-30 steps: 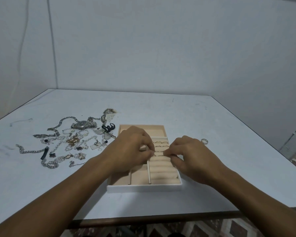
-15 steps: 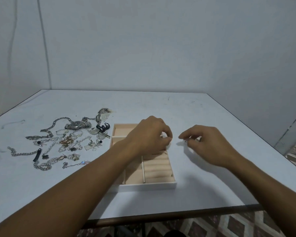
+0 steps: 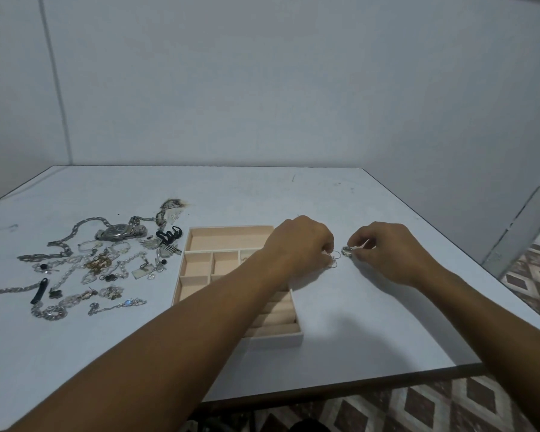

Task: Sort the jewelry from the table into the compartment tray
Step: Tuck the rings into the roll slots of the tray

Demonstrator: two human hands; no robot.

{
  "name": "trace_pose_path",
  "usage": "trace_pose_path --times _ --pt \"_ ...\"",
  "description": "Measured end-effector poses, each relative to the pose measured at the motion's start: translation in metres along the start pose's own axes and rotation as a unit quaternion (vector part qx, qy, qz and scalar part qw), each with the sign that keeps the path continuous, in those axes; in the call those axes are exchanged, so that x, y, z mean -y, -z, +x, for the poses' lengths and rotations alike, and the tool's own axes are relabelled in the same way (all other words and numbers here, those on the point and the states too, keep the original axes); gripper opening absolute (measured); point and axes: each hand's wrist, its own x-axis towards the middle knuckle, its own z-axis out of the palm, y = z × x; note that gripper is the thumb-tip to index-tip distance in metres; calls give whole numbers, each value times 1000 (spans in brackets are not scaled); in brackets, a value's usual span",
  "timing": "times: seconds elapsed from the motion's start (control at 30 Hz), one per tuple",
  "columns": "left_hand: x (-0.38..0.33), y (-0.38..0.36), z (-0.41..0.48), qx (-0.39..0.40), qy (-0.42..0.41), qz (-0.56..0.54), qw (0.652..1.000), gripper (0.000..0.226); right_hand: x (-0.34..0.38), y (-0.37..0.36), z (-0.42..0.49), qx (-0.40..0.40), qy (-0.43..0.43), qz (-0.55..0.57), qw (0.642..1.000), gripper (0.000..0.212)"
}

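A white rectangular table with a dark edge (image 3: 262,194) stands against plain pale grey walls (image 3: 278,76). A thin cable (image 3: 56,82) runs down the left wall; brown-and-cream diamond-patterned floor tiles (image 3: 418,406) show below.

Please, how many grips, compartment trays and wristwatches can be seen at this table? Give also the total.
Grips: 2 (left grip, right grip)
Compartment tray: 1
Wristwatch: 1
Total: 4

Pale table (image 3: 356,322) — beige compartment tray (image 3: 228,240) near the middle; loose jewelry heap (image 3: 85,263) to its left, wristwatch (image 3: 120,232) among it
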Motion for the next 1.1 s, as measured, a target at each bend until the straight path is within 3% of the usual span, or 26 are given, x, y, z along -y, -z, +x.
trace_pose_path --times 0.37,0.67,0.8,1.1 --pt "-1 -11 4 18 -2 -20 1000 27 -4 -7 5 16 3 -28 999 5" --pt "0 -12 6 31 -5 -13 999 6 -4 -6 10 45 -3 -20 999 9" --pt "2 -11 6 30 -2 -33 999 11 -2 -4 10 60 3 -42 997 14" --pt "27 42 -7 -35 17 -144 989 16 4 20 10 56 -18 110 992 15"
